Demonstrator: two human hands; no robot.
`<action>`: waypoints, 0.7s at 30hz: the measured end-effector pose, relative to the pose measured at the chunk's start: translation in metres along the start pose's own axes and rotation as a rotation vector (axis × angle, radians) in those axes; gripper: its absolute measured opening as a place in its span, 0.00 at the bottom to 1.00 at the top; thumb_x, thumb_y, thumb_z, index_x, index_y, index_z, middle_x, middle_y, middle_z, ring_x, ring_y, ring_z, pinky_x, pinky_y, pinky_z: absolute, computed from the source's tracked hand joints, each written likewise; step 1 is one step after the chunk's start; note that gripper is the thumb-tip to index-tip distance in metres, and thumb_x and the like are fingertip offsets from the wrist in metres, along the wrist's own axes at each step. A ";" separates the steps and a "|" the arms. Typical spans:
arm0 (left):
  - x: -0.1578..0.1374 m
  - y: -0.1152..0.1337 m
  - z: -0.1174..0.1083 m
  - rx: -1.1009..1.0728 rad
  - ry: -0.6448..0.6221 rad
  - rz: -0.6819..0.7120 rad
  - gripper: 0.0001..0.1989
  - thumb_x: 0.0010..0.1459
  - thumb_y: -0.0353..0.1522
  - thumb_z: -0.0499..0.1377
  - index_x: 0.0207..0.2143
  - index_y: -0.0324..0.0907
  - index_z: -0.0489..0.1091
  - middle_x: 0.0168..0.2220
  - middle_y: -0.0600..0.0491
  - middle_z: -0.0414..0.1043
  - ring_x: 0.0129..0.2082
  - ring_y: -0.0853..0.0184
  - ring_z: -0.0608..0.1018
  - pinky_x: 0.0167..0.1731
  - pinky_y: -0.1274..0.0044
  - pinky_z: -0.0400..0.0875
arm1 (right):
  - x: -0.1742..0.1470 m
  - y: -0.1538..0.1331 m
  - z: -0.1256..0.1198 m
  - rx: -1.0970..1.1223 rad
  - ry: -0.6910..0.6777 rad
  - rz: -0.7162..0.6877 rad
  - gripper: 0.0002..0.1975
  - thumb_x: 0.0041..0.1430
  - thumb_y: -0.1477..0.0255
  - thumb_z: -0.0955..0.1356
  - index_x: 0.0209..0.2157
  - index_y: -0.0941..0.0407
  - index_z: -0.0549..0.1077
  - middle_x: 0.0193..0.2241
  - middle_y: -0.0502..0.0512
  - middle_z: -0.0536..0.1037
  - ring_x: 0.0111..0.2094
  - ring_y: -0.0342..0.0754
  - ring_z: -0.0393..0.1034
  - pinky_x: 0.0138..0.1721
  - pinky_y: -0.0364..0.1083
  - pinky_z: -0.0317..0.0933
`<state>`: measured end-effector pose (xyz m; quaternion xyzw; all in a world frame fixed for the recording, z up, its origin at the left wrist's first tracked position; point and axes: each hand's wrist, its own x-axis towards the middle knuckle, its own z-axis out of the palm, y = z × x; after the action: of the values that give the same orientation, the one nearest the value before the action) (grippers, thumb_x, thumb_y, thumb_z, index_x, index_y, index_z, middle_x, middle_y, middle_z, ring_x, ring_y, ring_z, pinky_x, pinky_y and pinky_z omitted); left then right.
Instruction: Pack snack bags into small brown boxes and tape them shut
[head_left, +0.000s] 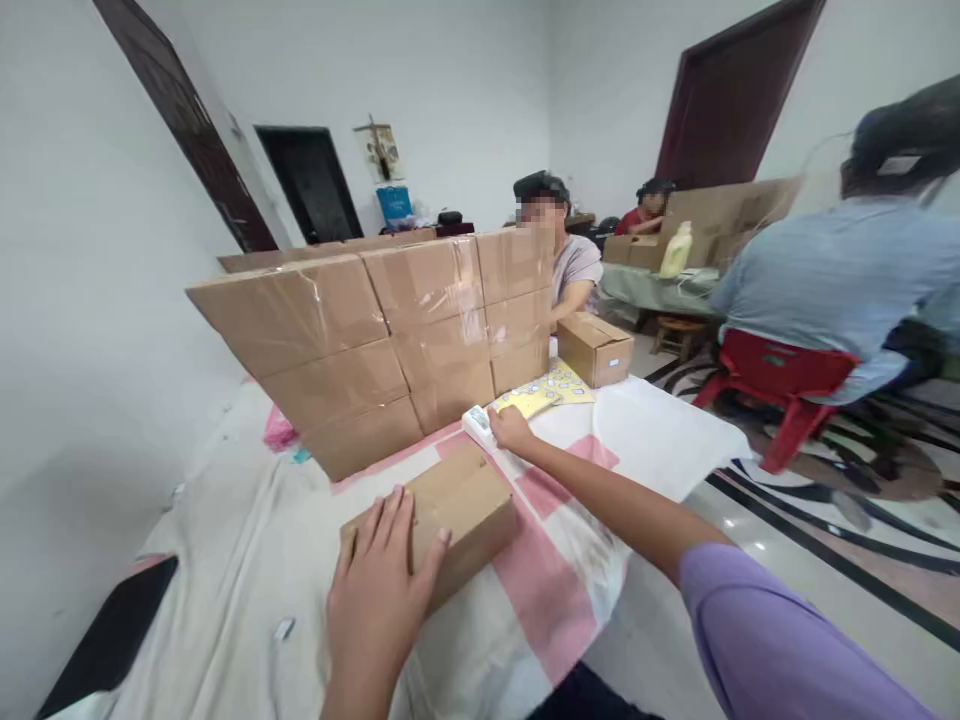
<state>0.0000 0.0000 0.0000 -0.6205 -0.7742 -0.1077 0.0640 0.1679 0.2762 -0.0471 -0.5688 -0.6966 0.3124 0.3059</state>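
My left hand [382,580] rests flat on a closed brown cardboard box [465,495], fingers spread over its top near the left end. The box lies on a white and pink cloth in front of me. Stretched forward, my right hand [511,428] is closed at the end of a small white, box-shaped thing [475,422] with grey marks on top; its exact kind is not clear. Just beyond that hand lie yellow patterned packets [529,402]. A wall of stacked, taped cardboard boxes [442,320] stands behind both hands.
Another cardboard box [596,348] sits at the table's far right, near a person [577,262] behind the stack. At right, a person in a blue shirt sits on a red chair [787,375]. A black flat object [112,635] lies at lower left, a pink bundle [279,430] further back.
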 end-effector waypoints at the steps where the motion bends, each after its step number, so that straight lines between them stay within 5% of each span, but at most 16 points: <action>1: 0.001 0.000 0.001 0.000 0.014 0.005 0.36 0.65 0.50 0.43 0.67 0.39 0.58 0.69 0.55 0.58 0.70 0.58 0.59 0.69 0.57 0.52 | 0.000 0.002 0.000 0.004 -0.006 0.003 0.26 0.71 0.66 0.59 0.20 0.58 0.73 0.19 0.62 0.78 0.38 0.52 0.78 0.47 0.43 0.62; 7: 0.002 0.001 0.004 0.002 0.095 0.022 0.34 0.65 0.49 0.46 0.66 0.39 0.61 0.68 0.53 0.61 0.69 0.57 0.61 0.68 0.58 0.53 | 0.002 0.012 0.000 0.101 -0.073 0.058 0.28 0.72 0.63 0.58 0.18 0.57 0.70 0.16 0.60 0.75 0.27 0.52 0.77 0.39 0.45 0.66; 12: 0.001 0.000 0.004 0.007 0.116 0.028 0.33 0.66 0.49 0.45 0.65 0.40 0.62 0.67 0.54 0.62 0.68 0.58 0.63 0.67 0.59 0.55 | 0.007 0.016 -0.006 0.249 -0.187 0.189 0.19 0.66 0.64 0.64 0.23 0.57 0.69 0.15 0.58 0.74 0.19 0.54 0.73 0.27 0.48 0.67; 16: 0.001 -0.002 0.006 0.013 0.151 0.045 0.33 0.66 0.49 0.46 0.65 0.40 0.62 0.67 0.53 0.63 0.68 0.57 0.64 0.66 0.59 0.55 | 0.006 0.022 -0.021 0.358 -0.221 0.285 0.09 0.61 0.67 0.68 0.30 0.56 0.67 0.18 0.55 0.73 0.21 0.56 0.76 0.23 0.49 0.69; 21: 0.002 -0.002 0.007 0.009 0.172 0.048 0.32 0.66 0.49 0.46 0.64 0.40 0.63 0.66 0.53 0.65 0.67 0.57 0.65 0.66 0.59 0.56 | -0.003 0.028 -0.038 0.373 -0.233 0.260 0.08 0.62 0.68 0.68 0.32 0.57 0.65 0.25 0.57 0.76 0.22 0.54 0.77 0.23 0.49 0.70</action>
<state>-0.0024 0.0031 -0.0070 -0.6270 -0.7512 -0.1556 0.1356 0.2149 0.2810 -0.0457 -0.5474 -0.5785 0.5357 0.2805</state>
